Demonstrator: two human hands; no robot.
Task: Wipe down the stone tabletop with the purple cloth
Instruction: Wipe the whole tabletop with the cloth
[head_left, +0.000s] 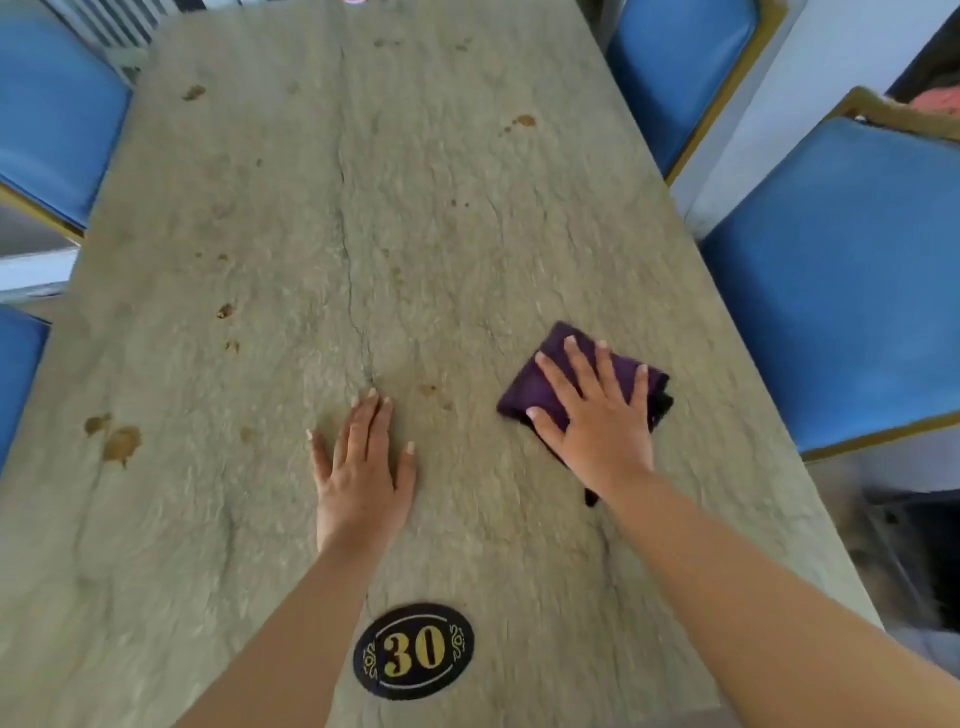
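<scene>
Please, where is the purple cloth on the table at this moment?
In the head view, the purple cloth lies flat on the right side of the stone tabletop, under the spread right hand, near the blue chair.

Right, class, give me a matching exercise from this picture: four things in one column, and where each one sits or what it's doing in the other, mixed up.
Things
1. purple cloth
2. left hand
3. number plaque
4. largest brown stain

Places or states
A. near the table's left edge
B. flat on bare stone
C. under the right hand
D. on the table, nearest the camera

Pairs: 1-C, 2-B, 3-D, 4-A
</scene>
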